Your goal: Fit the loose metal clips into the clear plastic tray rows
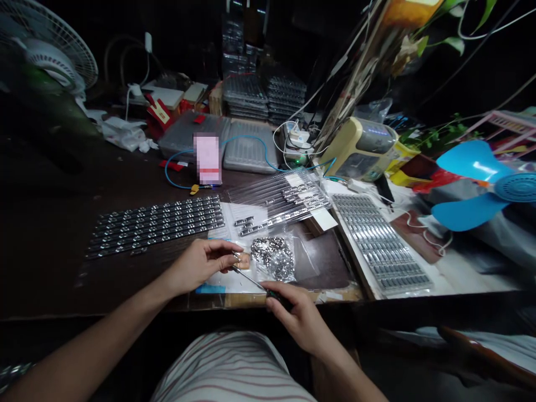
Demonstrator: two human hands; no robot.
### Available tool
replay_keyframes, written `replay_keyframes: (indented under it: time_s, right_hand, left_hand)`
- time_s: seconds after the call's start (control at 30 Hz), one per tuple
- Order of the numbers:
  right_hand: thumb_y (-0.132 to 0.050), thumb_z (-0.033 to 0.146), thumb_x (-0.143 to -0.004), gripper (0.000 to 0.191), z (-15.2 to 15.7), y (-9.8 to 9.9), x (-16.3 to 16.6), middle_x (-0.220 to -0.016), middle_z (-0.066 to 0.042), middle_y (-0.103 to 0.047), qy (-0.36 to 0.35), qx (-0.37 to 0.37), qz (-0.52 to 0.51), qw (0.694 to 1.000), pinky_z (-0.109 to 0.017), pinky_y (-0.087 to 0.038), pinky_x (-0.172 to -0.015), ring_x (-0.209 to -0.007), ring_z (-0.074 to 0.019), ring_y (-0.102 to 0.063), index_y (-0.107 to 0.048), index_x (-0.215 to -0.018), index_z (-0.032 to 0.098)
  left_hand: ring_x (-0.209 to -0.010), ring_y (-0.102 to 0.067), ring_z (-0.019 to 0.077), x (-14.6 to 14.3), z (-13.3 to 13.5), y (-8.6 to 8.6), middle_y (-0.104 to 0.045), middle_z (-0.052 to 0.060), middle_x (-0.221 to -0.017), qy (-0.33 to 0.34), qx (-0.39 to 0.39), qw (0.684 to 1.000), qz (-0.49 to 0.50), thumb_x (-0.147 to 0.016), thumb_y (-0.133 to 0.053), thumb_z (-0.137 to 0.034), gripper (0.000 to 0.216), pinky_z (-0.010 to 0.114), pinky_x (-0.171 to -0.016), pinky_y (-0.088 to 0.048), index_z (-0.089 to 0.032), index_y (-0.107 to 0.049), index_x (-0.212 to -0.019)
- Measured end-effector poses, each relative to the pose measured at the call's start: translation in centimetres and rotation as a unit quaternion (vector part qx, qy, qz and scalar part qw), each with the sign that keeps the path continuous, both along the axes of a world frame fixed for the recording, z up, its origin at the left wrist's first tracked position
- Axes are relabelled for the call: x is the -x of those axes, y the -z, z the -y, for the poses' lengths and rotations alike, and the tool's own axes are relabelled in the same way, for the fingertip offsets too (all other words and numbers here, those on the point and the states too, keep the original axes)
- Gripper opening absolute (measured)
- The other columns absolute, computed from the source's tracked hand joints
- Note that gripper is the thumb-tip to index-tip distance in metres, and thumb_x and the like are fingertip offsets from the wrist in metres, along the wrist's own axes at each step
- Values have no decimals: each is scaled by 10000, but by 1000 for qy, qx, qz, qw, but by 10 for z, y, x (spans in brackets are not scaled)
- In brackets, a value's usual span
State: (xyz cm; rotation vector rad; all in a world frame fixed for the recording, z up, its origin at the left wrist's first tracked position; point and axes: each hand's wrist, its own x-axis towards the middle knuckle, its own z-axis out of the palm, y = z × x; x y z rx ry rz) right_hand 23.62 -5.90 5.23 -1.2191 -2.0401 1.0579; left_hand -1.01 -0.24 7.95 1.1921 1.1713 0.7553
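Note:
My right hand (295,312) grips the dark handle of a screwdriver (251,278), its thin metal shaft slanting up to the left. At the shaft's tip, my left hand (207,262) pinches a small shiny metal part (237,257), partly hidden by the fingers. Beneath it lies a small tan block (244,261) on a white sheet. A clear bag (274,259) heaped with small silver parts lies just right of my left hand. Behind it, a clear ribbed tray (272,204) carries several dark metal pieces.
Rows of dark metal pieces (157,223) cover the table at left. A filled ribbed tray (381,243) lies at right. A phone-like pink screen (208,159) stands behind, with a blue cable around it. Stacked trays (245,97), a white fan (54,50) and a blue-bladed fan (473,187) surround the workplace.

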Motion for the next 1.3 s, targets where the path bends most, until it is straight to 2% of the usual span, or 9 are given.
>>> replay_keyframes:
  time_s: [0.17, 0.3, 0.4, 0.57, 0.73, 0.87, 1.0, 1.17, 1.3]
  right_hand:
    - [-429, 247, -952, 333, 2, 8, 3, -972, -81, -667, 76, -258, 115, 956, -250, -472, -713, -792, -150, -603, -628, -1213, 308]
    - [-391, 425, -969, 373, 0, 2, 6, -780, -51, -635, 2, 4, -19, 1000, -219, -452, -553, -561, -103, -546, -652, -1136, 217]
    - [-246, 523, -981, 532, -1, -2, 8, -587, 24, -563, -116, 237, -106, 959, -177, -316, -379, -330, -47, -303, -601, -1126, 155]
    - [-602, 507, -833, 324, 1, 1, 17, -808, -38, -630, 84, 32, -54, 994, -215, -441, -605, -670, -124, -554, -606, -890, 188]
    - [-353, 560, -937, 443, -1, 2, 19, -671, 12, -568, -4, 201, -118, 972, -185, -349, -425, -441, -71, -421, -566, -863, 179]
    - [-668, 481, -788, 316, -2, 2, 16, -823, -7, -584, 62, 59, -74, 994, -210, -427, -604, -686, -119, -527, -573, -867, 191]
    - [-426, 381, -956, 273, -3, 5, 15, -724, -3, -629, 61, 52, -38, 996, -217, -429, -591, -607, -117, -552, -630, -942, 200]
    - [-642, 365, -828, 195, -1, 7, 18, -857, -26, -657, 72, -41, 18, 996, -237, -451, -682, -776, -162, -609, -619, -935, 204]
    - [-471, 298, -940, 184, -1, 7, 21, -786, -8, -664, 45, -7, 26, 999, -227, -438, -673, -719, -140, -619, -637, -951, 218]
  left_hand:
    - [-594, -614, 125, 3, -2, 4, -731, 53, -803, -9, 57, 998, 32, -679, -738, -424, 391, 264, -611, -526, -156, -710, -962]
    - [-634, -626, 136, 4, -4, -3, -734, 51, -808, 21, 18, 999, 36, -673, -746, -406, 353, 263, -634, -526, -163, -722, -929]
    - [-656, -634, 150, 3, -4, -6, -737, 47, -804, 52, -2, 999, 16, -694, -729, -382, 292, 271, -637, -528, -179, -731, -905]
    - [-644, -629, 153, 0, -5, 1, -737, 51, -810, 11, -21, 1000, -10, -699, -714, -377, 294, 275, -628, -525, -180, -728, -916]
    - [-624, -609, 139, 0, -5, 5, -731, 42, -792, 37, -27, 999, -13, -710, -707, -380, 288, 253, -610, -505, -184, -732, -919]
    - [-615, -602, 136, 0, -4, 9, -730, 45, -788, 22, -32, 999, -17, -724, -692, -375, 307, 253, -609, -500, -170, -720, -952]
    - [-605, -591, 131, 0, -4, 12, -730, 45, -778, 30, -39, 999, -20, -731, -687, -386, 313, 246, -601, -488, -171, -718, -957]
    - [-626, -602, 138, 1, -5, 14, -732, 55, -805, 35, -35, 998, -29, -736, -682, -398, 335, 247, -611, -483, -162, -714, -972]
    - [-630, -604, 139, 3, -6, 16, -732, 58, -810, 34, -43, 998, -38, -736, -675, -393, 343, 247, -619, -487, -154, -714, -980]
